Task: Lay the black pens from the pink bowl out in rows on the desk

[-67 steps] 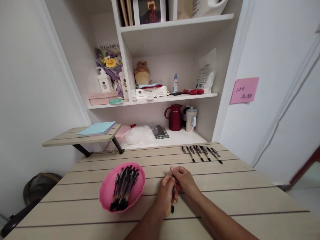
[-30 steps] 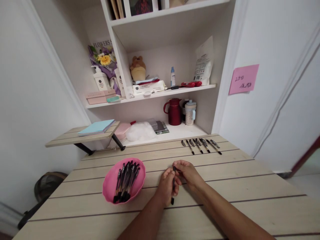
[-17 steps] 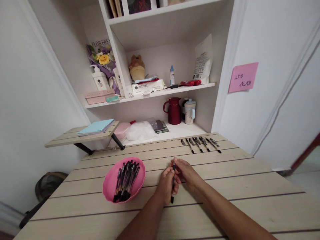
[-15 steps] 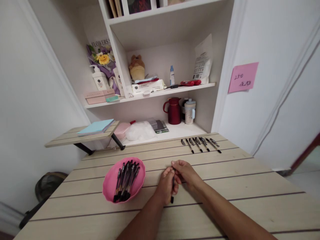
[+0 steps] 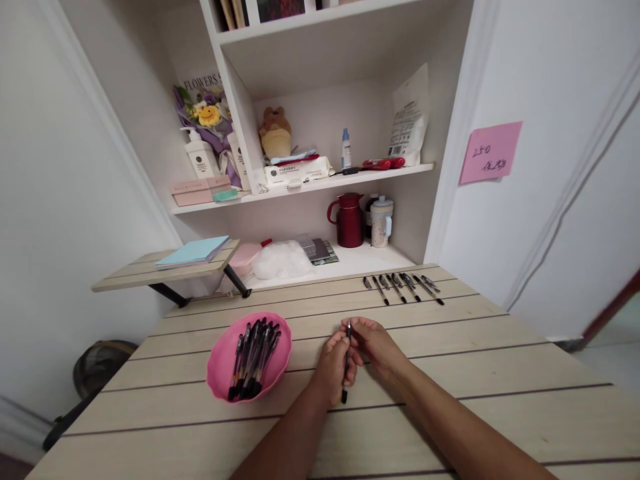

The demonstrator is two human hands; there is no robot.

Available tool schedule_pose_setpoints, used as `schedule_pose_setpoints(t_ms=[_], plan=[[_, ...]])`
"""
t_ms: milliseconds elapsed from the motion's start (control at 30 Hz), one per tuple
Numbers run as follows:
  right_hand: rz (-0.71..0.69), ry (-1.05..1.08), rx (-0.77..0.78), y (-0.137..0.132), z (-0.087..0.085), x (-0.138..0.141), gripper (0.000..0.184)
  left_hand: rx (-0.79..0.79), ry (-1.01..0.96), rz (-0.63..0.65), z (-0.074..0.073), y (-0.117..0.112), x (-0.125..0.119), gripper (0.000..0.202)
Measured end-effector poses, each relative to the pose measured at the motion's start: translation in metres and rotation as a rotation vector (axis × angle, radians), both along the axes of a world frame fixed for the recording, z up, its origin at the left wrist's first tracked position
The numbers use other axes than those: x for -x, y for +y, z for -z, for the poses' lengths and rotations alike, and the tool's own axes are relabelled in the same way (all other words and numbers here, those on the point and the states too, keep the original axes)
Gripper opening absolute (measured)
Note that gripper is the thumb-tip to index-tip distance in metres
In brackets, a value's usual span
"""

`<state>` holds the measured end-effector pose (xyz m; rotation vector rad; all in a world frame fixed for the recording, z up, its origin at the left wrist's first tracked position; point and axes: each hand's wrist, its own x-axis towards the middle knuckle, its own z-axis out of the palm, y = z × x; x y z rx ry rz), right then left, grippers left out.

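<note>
Both my hands meet over the middle of the wooden table (image 5: pixel 450 407) around one black pen (image 5: pixel 345 393) held nearly upright. My left hand (image 5: pixel 333 367) is wrapped round the pen's barrel, its lower end poking out below the fist. My right hand (image 5: pixel 375 347) pinches the pen's top end with fingertips. Just left of my hands stands a pink bowl (image 5: pixel 220 363) holding several black pens (image 5: pixel 253 357). Farther back on the right, several black pens (image 5: pixel 403 288) lie in a row on the table.
Behind the table is a white shelf unit with a red jug (image 5: pixel 349 220), a white mug (image 5: pixel 381 221), a plush toy (image 5: pixel 275 133) and bottles. A small raised board (image 5: pixel 150 270) with a blue notebook (image 5: pixel 193 251) sits back left. A pink note (image 5: pixel 490 152) hangs on the right wall.
My hands stay in the same spot on the pen; the right fingertips shift slightly up and down at its top. The view tilted down a little since the earliest frame.
</note>
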<state>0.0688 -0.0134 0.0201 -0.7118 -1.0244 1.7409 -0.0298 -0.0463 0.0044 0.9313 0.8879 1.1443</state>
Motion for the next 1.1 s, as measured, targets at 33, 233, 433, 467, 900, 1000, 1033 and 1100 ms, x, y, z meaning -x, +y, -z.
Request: schedule_pose_setpoints(t_ms=[33,233,433,467,900,1000,1033,1100], plan=[[-0.007,-0.001,0.004,0.0,0.0,0.0,0.037,-0.001,0.0,0.0,0.0,0.0,0.0,0.031],[0.094,-0.047,0.003,0.004,0.0,-0.003,0.032,0.015,-0.007,0.016,-0.001,-0.002,0.0,0.031],[0.243,0.124,0.061,0.013,0.001,-0.011,0.026,0.039,-0.008,0.035,0.0,-0.001,0.001,0.027],[0.267,0.132,0.07,0.015,0.002,-0.013,0.026,0.039,-0.01,0.034,0.0,-0.001,0.001,0.027],[0.573,-0.547,-0.135,0.062,0.039,-0.053,0.014,0.055,-0.036,0.034,0.0,0.0,0.001,0.027],[0.577,-0.677,-0.162,0.073,0.037,-0.054,0.012,0.05,-0.043,0.043,0.001,0.0,0.001,0.027],[0.586,-0.737,-0.177,0.077,0.034,-0.055,0.012,0.048,-0.044,0.046,0.002,0.0,0.001,0.027],[0.607,-0.859,-0.217,0.088,0.028,-0.058,0.009,0.05,-0.042,0.046,0.003,0.001,0.001,0.024]])
